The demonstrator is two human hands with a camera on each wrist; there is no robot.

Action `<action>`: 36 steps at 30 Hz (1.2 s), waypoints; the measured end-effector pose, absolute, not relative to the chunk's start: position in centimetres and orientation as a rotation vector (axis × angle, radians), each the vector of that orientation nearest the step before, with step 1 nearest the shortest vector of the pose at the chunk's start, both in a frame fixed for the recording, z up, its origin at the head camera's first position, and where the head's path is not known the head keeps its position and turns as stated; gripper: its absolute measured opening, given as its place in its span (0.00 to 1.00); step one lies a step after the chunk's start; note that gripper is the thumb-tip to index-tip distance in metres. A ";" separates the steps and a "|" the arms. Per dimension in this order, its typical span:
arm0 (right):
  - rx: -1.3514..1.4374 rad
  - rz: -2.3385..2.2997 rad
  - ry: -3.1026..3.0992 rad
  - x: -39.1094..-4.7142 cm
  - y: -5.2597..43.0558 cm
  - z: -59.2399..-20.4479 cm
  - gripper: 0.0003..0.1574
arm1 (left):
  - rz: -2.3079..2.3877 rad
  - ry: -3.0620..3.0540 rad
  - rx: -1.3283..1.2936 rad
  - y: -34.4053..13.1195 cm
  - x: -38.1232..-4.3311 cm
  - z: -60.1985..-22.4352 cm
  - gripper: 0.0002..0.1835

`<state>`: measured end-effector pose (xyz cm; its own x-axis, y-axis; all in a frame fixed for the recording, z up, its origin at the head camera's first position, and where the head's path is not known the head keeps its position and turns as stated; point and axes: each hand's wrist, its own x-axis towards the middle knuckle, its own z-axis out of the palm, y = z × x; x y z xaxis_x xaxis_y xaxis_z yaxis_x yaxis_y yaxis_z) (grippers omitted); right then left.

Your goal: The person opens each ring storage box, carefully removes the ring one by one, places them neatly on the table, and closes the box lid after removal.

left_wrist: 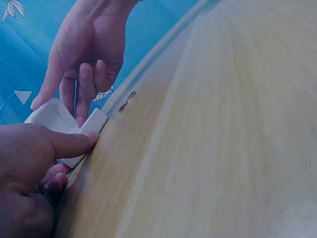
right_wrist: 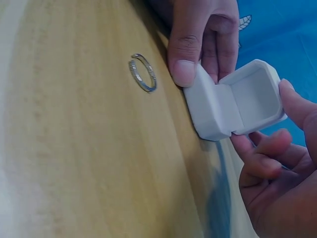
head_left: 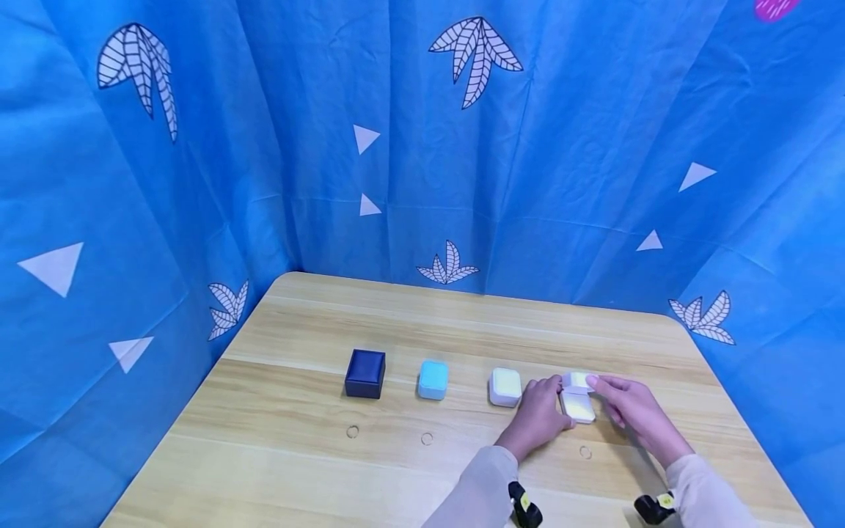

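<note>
A white ring box (head_left: 578, 408) sits with its lid raised on the right part of the table. My left hand (head_left: 538, 416) grips its base from the left, the thumb against the front side in the right wrist view. From the right, my right hand (head_left: 635, 412) holds the raised lid (right_wrist: 257, 94), thumb on its edge and fingers behind. White lining shows inside the box. A silver ring (right_wrist: 142, 73) with a gap in its band lies on the wood just in front of the box.
Left of the hands stand a closed white box (head_left: 505, 387), a light blue box (head_left: 433, 380) and a dark navy box (head_left: 365, 374) in a row. Two more rings, one (head_left: 353, 432) before the navy box and another (head_left: 427, 438) before the blue one, lie nearby. A blue curtain (head_left: 422, 161) surrounds the table.
</note>
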<state>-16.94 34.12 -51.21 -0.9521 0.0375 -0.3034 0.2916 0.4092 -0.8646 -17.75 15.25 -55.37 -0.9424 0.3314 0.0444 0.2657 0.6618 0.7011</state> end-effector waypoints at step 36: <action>0.055 -1.634 2.349 -14.8 34.2 -52.7 0.45 | 1.090 2.829 0.534 15.3 -17.7 -55.4 0.39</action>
<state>-14.77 34.23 -52.67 -0.9605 -0.1268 -0.2478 0.1882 0.3604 -0.9136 -17.71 15.26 -55.45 -0.9379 0.3410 0.0645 0.2961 0.6894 0.6612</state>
